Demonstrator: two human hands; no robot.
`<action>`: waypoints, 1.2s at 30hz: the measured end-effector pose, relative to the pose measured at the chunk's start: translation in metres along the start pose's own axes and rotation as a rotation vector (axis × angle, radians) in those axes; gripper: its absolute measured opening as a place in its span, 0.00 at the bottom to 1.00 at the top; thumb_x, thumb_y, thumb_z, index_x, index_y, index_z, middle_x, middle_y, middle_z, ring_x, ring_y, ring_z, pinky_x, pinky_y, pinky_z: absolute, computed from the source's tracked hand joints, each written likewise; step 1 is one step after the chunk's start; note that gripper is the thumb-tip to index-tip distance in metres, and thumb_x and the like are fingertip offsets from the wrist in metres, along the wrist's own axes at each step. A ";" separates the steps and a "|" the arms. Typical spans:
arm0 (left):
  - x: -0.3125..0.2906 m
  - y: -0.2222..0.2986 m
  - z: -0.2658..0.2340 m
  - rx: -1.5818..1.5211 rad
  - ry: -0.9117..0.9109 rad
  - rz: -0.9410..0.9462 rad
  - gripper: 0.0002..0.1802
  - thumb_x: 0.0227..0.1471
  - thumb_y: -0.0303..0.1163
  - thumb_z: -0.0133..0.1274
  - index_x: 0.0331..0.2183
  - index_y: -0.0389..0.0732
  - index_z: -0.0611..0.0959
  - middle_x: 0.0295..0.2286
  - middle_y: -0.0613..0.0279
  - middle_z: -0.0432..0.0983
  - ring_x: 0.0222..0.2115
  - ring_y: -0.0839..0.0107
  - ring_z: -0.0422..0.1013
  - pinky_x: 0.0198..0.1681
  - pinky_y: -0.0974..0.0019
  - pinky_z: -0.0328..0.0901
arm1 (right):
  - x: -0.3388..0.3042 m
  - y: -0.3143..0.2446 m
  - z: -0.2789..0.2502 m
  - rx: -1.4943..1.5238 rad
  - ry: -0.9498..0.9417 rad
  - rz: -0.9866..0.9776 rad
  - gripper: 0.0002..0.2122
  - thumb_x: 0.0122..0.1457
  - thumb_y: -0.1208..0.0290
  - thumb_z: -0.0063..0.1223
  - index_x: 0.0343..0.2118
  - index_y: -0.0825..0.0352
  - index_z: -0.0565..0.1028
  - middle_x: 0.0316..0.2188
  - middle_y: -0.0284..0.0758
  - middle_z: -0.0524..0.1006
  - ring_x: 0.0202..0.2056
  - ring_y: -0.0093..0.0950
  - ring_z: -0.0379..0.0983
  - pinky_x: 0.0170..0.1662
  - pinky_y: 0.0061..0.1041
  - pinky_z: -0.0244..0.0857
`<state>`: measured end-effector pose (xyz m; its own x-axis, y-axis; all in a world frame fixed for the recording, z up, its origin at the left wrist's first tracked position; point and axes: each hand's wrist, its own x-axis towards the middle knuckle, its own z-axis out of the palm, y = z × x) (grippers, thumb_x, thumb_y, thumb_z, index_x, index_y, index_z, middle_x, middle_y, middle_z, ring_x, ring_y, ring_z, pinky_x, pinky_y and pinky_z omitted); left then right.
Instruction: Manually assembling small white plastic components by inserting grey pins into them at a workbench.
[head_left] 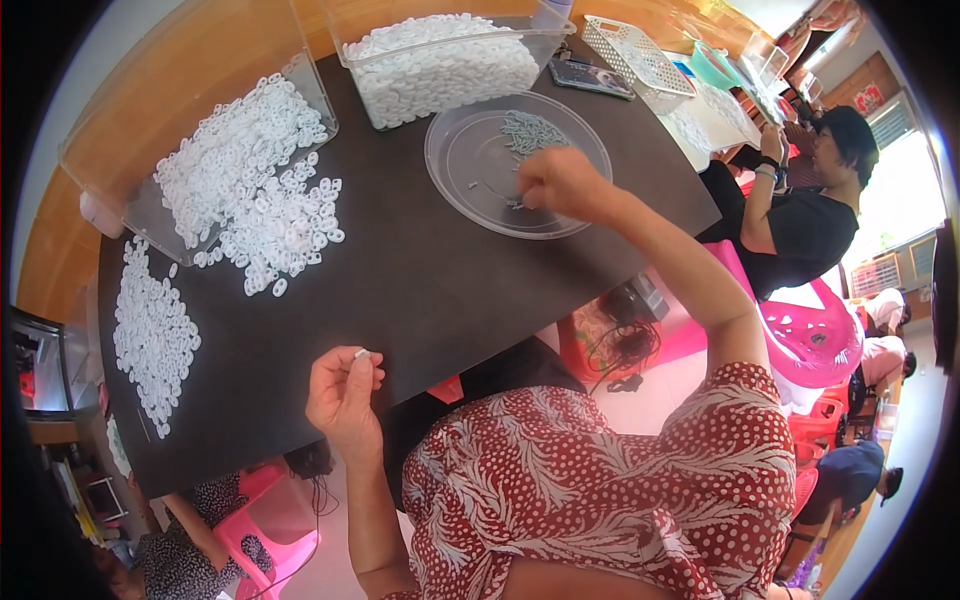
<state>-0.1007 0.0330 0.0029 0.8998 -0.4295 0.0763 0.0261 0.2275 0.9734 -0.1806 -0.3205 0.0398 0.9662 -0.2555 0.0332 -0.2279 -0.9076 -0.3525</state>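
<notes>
Near the table's front edge, my left hand [343, 402] is closed, with a small white plastic piece [362, 354] pinched between thumb and fingertip. My right hand [566, 184] reaches over a clear round tray [445, 195], its fingers bunched together low over the tray. What those fingertips hold, if anything, is hidden. A heap of small grey screw-like pins [530, 131] lies in the tray just beyond that hand, with a few loose ones near the fingertips. To the left, small white oval pieces with holes [290, 225] spill from a tipped clear bin [95, 150].
Another pile of white pieces [155, 345] lies at the table's left end. An upright clear bin [352, 60] full of them stands at the back, near a phone [590, 78] and a white basket [650, 85]. A co-worker [810, 200] sits at the right; a pink chair [265, 530] stands lower left.
</notes>
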 end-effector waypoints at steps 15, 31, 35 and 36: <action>-0.005 0.001 0.002 0.031 0.027 0.015 0.05 0.51 0.23 0.53 0.33 0.34 0.76 0.27 0.59 0.75 0.25 0.78 0.69 0.30 0.77 0.66 | -0.005 -0.005 0.013 0.135 0.200 -0.111 0.03 0.41 0.75 0.55 0.22 0.66 0.75 0.21 0.39 0.75 0.27 0.40 0.72 0.30 0.35 0.64; -0.003 -0.003 0.003 0.095 0.040 0.043 0.05 0.51 0.22 0.53 0.33 0.33 0.76 0.26 0.58 0.75 0.24 0.78 0.69 0.29 0.77 0.66 | -0.014 0.003 0.012 -0.012 0.017 -0.042 0.04 0.44 0.73 0.55 0.21 0.66 0.73 0.21 0.38 0.73 0.29 0.39 0.71 0.32 0.35 0.63; -0.002 -0.003 0.005 0.104 0.055 0.043 0.05 0.51 0.22 0.52 0.32 0.32 0.76 0.26 0.57 0.75 0.23 0.78 0.69 0.28 0.77 0.66 | -0.019 0.004 0.003 0.071 0.072 -0.037 0.03 0.46 0.75 0.52 0.22 0.67 0.73 0.23 0.39 0.73 0.31 0.39 0.70 0.35 0.36 0.63; -0.002 -0.003 0.006 0.111 0.065 0.045 0.05 0.51 0.22 0.52 0.32 0.32 0.76 0.26 0.57 0.75 0.22 0.78 0.68 0.27 0.77 0.65 | -0.021 0.005 0.001 0.099 0.058 -0.053 0.03 0.46 0.75 0.52 0.23 0.68 0.74 0.24 0.39 0.74 0.32 0.39 0.70 0.35 0.35 0.63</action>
<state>-0.1054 0.0283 0.0008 0.9255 -0.3625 0.1098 -0.0602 0.1456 0.9875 -0.2023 -0.3192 0.0359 0.9674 -0.2292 0.1077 -0.1605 -0.8838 -0.4394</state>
